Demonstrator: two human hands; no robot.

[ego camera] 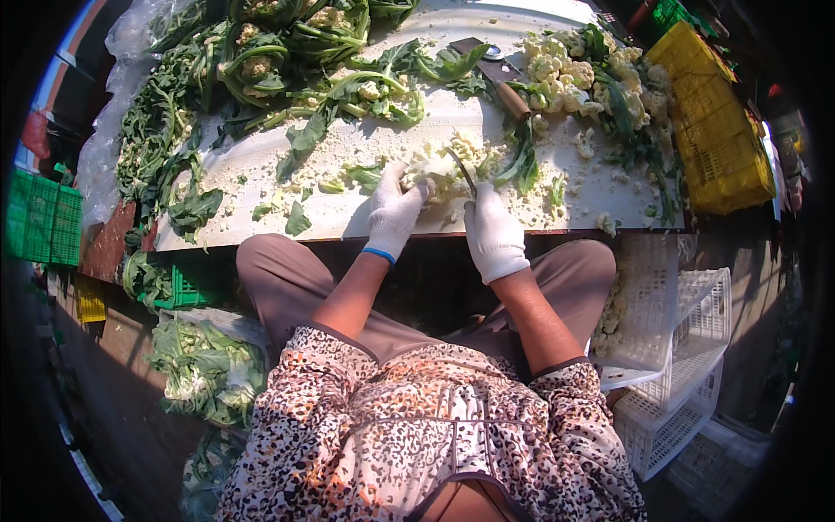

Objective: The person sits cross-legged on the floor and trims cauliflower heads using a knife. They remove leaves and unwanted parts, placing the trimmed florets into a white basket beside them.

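Note:
White knit gloves cover both hands. My left hand (396, 207), with a blue cuff band, grips a cauliflower piece (429, 167) near the table's front edge. Held in my right hand (494, 228) is a small curved knife (462, 171), its dark blade angled up and left beside the cauliflower. Fingers hide the knife's handle. Loose florets and crumbs lie around both hands on the white tabletop (261, 212). A green leaf (522, 163) rests just right of the blade.
Whole cauliflowers (258, 62) and leaves pile up at the back left. A wooden-handled cleaver (513, 99) lies beside a floret heap (567, 72). Yellow crates (714, 124) stand at right. White crates (695, 313) are below right, a green crate (42, 218) at left.

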